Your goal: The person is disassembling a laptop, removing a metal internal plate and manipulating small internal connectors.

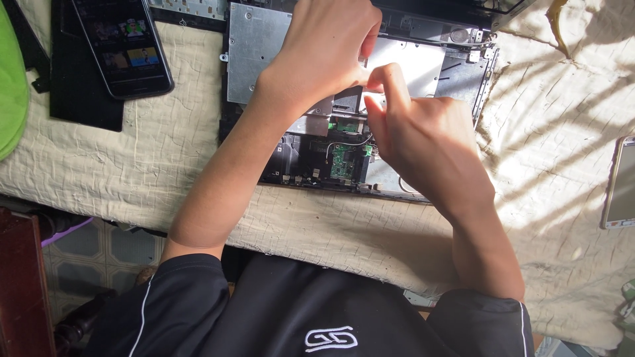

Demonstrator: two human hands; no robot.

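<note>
Nearest the viewer, at 6 o'clock, a black shirt (311,311) with thin white piping fills the lower edge, and both forearms rise from it over a quilted cream cloth (165,158) covering the work surface. Just beyond, at centre, lies an opened laptop chassis (258,59), its bare metal plates and dark frame exposed; a small green circuit board (342,162) with thin black wires beside it sits toward the chassis edge nearest the person. The right hand (423,139) hovers over this area, thumb and forefinger drawn into a narrow pinch near a silvery plate; whether anything lies between the fingertips cannot be told. The left hand (324,53), at 12 o'clock, curls its fingers down onto the metal plate, closed to a narrow grip on something hidden beneath them. The chassis is judged stiff and fairly light, but its board, wires and connectors fragile, so any hold belongs on the metal frame or plate edges, not on the components. Farther out, a dark smartphone (122,43) rests on a black slab at 10 o'clock, a green object (12,79) lies at 9 o'clock, and a second pale phone (622,185) at 3 o'clock.
</note>
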